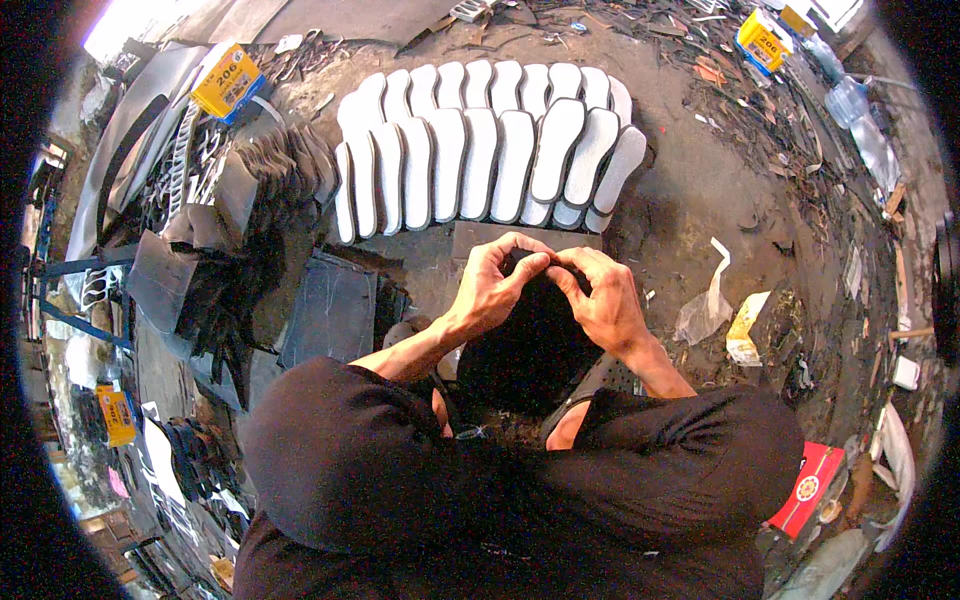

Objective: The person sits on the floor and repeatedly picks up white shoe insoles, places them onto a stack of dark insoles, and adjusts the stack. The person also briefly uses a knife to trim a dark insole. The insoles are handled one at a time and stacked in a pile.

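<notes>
Below, a person in a black shirt [520, 500] sat bent over the work, with a red packet [808, 488] on the ground beyond the right elbow. Both forearms angled inward, so that the left hand [492, 285] and the right hand [608, 300] nearly met in the middle. On each, thumb and forefinger were drawn together, barely parted, pinching the upper edge of a black piece [525, 345]. That piece lay below the hands, between the legs; its outline was too dark to follow fully. Just past the fingertips was a brown-grey board [480, 237]. To the left leaned a dark panel [330, 308], and to the right lay a yellow-and-white scrap [746, 328]. Farther left rose a pile of dark sheets [262, 185]. Ahead, white shoe soles [480, 165] with dark edges stood in two overlapping rows, several at the right end tilted. Beyond, a yellow-and-blue box [226, 82] was at the upper left, another box [763, 42] at the upper right, and loose scraps [600, 22] littered the ground behind the soles.
</notes>
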A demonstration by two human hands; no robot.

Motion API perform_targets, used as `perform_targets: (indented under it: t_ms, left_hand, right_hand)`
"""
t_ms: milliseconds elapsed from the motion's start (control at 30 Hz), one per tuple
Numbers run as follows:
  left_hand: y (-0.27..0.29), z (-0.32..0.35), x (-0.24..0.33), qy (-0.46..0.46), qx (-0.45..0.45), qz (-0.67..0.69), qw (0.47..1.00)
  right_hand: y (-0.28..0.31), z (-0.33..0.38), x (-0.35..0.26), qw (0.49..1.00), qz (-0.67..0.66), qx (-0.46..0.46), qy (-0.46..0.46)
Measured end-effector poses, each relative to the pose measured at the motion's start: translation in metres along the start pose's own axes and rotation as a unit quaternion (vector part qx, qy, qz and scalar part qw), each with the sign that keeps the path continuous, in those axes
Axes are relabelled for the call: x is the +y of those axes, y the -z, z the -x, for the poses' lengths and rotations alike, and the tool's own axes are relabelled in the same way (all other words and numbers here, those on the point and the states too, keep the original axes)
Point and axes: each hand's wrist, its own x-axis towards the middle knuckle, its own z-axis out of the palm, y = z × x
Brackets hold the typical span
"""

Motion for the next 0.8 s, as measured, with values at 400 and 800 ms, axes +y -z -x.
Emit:
perform_targets:
  t_ms: [400, 800]
  left_hand:
    - [0.006, 0.002, 0.0, 0.126, -0.021, 0.133, 0.983]
    - [0.004, 0.019, 0.0, 0.158, -0.019, 0.118, 0.98]
  right_hand:
    - [0.001, 0.004, 0.009, 0.976, -0.171, -0.033, -0.133]
    - [0.0, 0.011, 0.0, 0.943, -0.265, -0.111, -0.168]
